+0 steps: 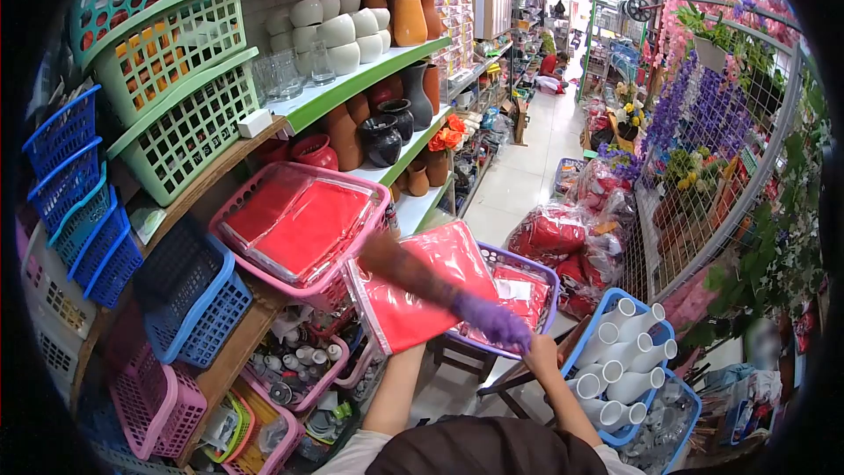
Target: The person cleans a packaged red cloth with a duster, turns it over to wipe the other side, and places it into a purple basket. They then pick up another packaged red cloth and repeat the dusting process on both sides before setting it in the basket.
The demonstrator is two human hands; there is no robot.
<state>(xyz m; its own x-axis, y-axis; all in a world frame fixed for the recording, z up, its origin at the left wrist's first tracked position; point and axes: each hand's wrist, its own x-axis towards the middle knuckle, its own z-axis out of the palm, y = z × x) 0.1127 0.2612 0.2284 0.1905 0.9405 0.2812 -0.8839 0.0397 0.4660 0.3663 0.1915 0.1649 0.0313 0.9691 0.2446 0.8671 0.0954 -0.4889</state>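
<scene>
My left forearm (396,391) reaches up behind a flat red packet (435,277) in clear plastic. That hand is hidden by the packet, which it holds up tilted. My right hand (541,354) is closed around the end of a duster (492,317), fluffy and purple near the hand and brown towards its far end. Blurred by motion, the duster lies across the front of the packet. Beneath the packet stands a purple basket (552,290) with more red packets (520,292) inside. To the left, a pink basket (230,251) holds a stack of similar red packets (308,224).
Shelves with white pots (338,31), glasses and vases (409,13) run along the left. Stacked plastic baskets (180,136) stand nearer. At right, a blue basket (571,361) holds several white vases (620,352). Bagged red goods (549,233) line the aisle floor (519,180) beside a wire rack.
</scene>
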